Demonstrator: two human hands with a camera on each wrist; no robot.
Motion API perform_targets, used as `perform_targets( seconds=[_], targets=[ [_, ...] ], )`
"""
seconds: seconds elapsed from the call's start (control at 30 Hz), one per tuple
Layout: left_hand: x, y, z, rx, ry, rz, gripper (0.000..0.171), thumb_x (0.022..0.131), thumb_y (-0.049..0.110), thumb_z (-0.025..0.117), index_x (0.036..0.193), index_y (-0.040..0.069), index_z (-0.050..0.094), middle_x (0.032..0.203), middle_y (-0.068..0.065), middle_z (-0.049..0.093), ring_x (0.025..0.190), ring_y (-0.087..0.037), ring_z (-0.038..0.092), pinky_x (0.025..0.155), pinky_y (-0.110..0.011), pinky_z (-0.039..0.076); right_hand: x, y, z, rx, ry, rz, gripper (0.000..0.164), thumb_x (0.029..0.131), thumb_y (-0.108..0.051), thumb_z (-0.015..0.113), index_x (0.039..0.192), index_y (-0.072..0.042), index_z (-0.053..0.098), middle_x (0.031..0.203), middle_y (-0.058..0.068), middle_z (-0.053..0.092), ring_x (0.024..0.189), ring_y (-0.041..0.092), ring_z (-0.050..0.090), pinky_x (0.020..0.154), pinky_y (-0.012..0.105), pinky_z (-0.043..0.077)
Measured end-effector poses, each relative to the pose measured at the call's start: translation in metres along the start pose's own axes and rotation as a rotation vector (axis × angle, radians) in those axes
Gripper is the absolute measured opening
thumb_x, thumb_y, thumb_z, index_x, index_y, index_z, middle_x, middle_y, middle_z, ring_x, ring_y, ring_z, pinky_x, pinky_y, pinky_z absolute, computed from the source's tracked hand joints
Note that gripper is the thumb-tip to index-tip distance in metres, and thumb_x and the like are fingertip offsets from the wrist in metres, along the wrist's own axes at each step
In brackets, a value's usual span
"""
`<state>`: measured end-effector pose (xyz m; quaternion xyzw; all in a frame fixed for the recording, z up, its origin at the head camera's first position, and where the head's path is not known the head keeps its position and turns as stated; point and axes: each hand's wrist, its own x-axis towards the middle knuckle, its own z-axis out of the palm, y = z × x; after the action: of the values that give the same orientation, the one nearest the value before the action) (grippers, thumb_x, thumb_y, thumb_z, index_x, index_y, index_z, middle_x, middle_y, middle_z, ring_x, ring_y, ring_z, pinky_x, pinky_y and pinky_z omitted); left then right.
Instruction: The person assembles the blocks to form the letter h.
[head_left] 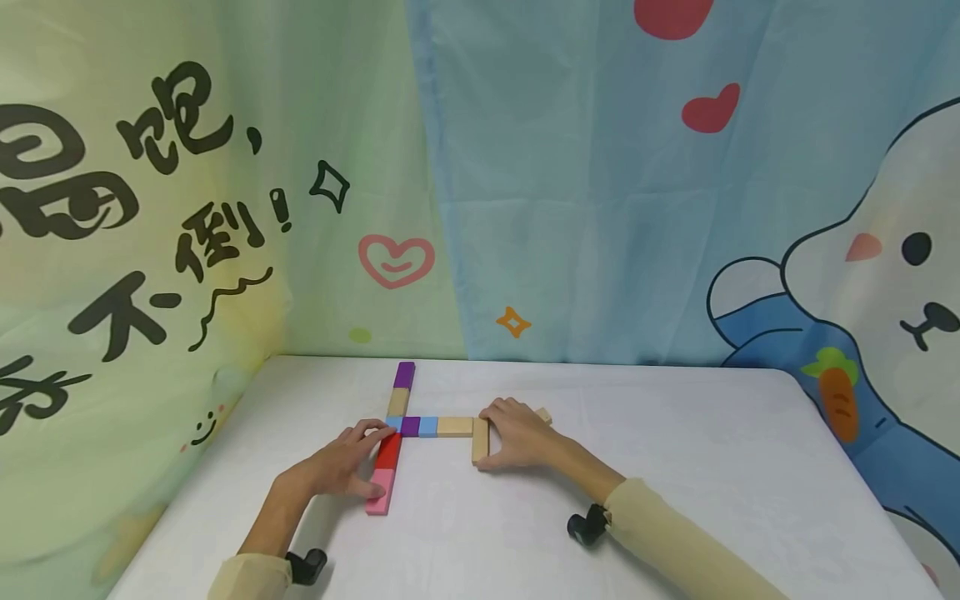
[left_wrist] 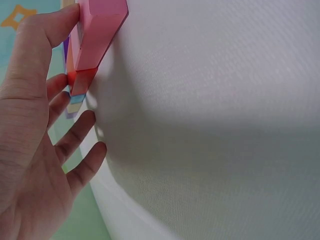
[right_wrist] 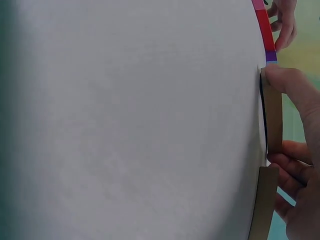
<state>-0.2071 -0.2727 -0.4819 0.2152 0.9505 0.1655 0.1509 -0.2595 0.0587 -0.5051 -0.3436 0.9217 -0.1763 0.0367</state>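
A column of blocks lies on the table: purple [head_left: 404, 375], plain wood [head_left: 398, 402], light blue [head_left: 392, 423], red [head_left: 387, 452] and pink [head_left: 379, 492]. From the blue one a row runs right: a purple block [head_left: 410, 427], a blue block [head_left: 427, 427] and a wooden block [head_left: 454, 427]. My left hand [head_left: 339, 462] lies along the column's left side, thumb on the pink block, index finger by the blue one. My right hand [head_left: 521, 437] pinches a wooden block [right_wrist: 272, 117] by its two ends, thumb near and fingers far. This block stands crosswise at the row's right end.
Another wooden block [head_left: 543, 415] lies behind my right hand, mostly hidden in the head view. A white cloth [head_left: 675, 467] covers the table. Printed curtains [head_left: 562, 167] hang at its back edge. Each wrist carries a black device [head_left: 588, 525].
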Motion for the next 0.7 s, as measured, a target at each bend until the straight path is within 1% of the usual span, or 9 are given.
perform_targets(
  seconds=[0.17,0.33,0.53,0.7],
  targets=[
    [0.0000,-0.0013,0.0014,0.002,0.004,-0.001,0.090,0.075,0.043,0.079,0.149,0.015,0.036,0.148,-0.009,0.033,0.127,-0.030,0.041,0.099,-0.056,0.049,0.0025,0.0018,0.0000,-0.015,-0.008,-0.012,0.080,0.074,-0.060,0.073,0.131,-0.008,0.055,0.119,0.005,0.057,0.107,0.018,0.052,0.093,0.037,0.047],
    [0.0004,-0.0021,0.0018,0.001,0.008,0.005,0.090,0.075,0.043,0.079,0.148,0.015,0.036,0.147,-0.009,0.033,0.126,-0.030,0.042,0.099,-0.056,0.049,0.0022,0.0012,0.0004,-0.012,-0.006,-0.022,0.080,0.074,-0.061,0.072,0.133,-0.008,0.055,0.117,0.004,0.057,0.103,0.017,0.051,0.090,0.037,0.047],
    [0.0009,-0.0023,0.0018,-0.008,0.002,-0.003,0.090,0.075,0.044,0.079,0.149,0.016,0.036,0.148,-0.008,0.033,0.127,-0.029,0.041,0.100,-0.056,0.048,0.0012,0.0012,0.0003,-0.013,-0.015,-0.014,0.079,0.075,-0.060,0.072,0.134,-0.011,0.054,0.117,0.002,0.056,0.103,0.015,0.050,0.091,0.036,0.045],
    [0.0010,-0.0010,0.0008,-0.006,0.003,-0.012,0.091,0.074,0.045,0.079,0.148,0.015,0.036,0.148,-0.009,0.033,0.127,-0.030,0.041,0.099,-0.056,0.049,0.0009,0.0010,-0.0010,0.001,-0.019,-0.025,0.078,0.075,-0.059,0.073,0.135,-0.012,0.054,0.117,0.003,0.055,0.103,0.016,0.050,0.092,0.038,0.045]
  ],
)
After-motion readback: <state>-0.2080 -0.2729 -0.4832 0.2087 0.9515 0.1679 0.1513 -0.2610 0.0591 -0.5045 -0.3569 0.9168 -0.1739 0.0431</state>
